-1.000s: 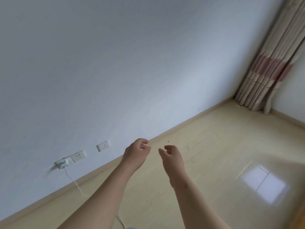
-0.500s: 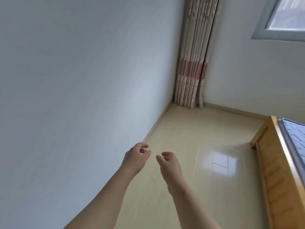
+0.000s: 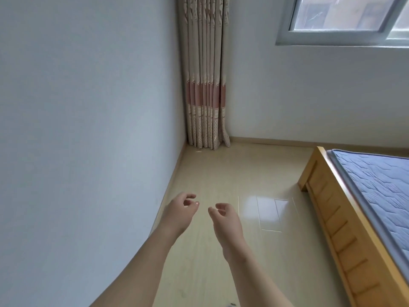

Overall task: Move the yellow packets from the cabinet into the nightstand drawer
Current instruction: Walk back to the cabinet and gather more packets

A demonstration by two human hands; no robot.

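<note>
Loosely, the left hand [image 3: 180, 212] and the right hand [image 3: 225, 220] hung near each other but apart above the pale floor [image 3: 221, 169], fingers relaxed in a soft curl and holding nothing. A striped curtain [image 3: 204, 85] hung at the floor's far corner under a high window [image 3: 345, 14], and a wooden bed [image 3: 340, 222] with a blue mattress [image 3: 380, 185] stood along the floor's right edge. Where the yellow packets lay could not be told.
</note>
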